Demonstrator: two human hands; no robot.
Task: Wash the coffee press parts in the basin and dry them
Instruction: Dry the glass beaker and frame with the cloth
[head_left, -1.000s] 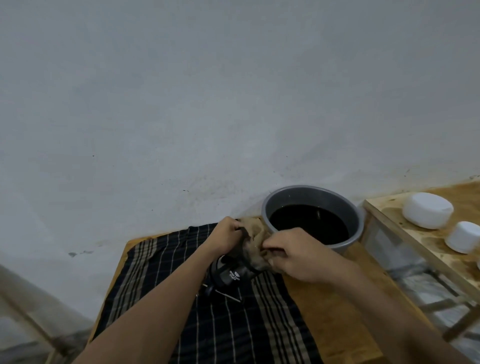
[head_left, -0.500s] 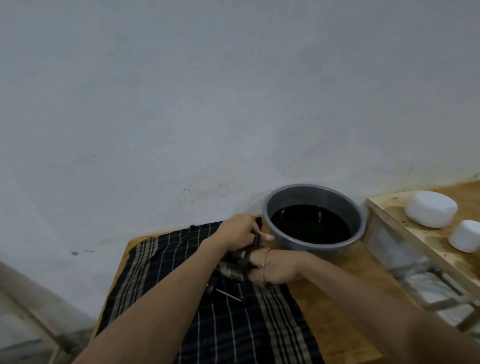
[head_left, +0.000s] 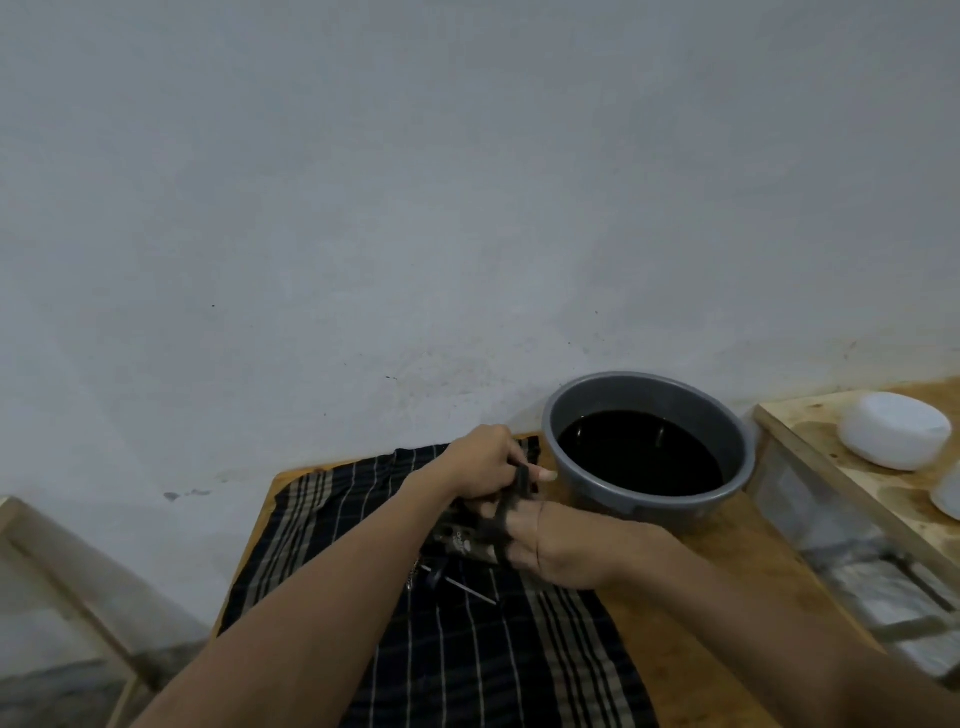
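The coffee press beaker (head_left: 460, 538), glass in a black frame, lies on its side on the black plaid cloth (head_left: 467, 665). My left hand (head_left: 485, 462) grips its black handle from above. My right hand (head_left: 571, 551) has its fingers pushed into the beaker's open mouth and they show through the glass. Something brown sits at the fingertips; the brown rag is otherwise hidden. The thin plunger rod (head_left: 470, 591) lies on the cloth just in front of the beaker. The grey basin (head_left: 649, 501) of dark water stands right behind my hands.
The wooden table (head_left: 727, 597) stands against a grey wall. To its right is a separate wooden shelf (head_left: 810, 441) carrying white round lids (head_left: 893, 431). A wooden frame (head_left: 62, 566) stands at the lower left.
My right hand held the brown rag against the beaker's outside a second ago; it has since gone into the beaker's mouth with the rag. My left hand shifted its grip to the handle.
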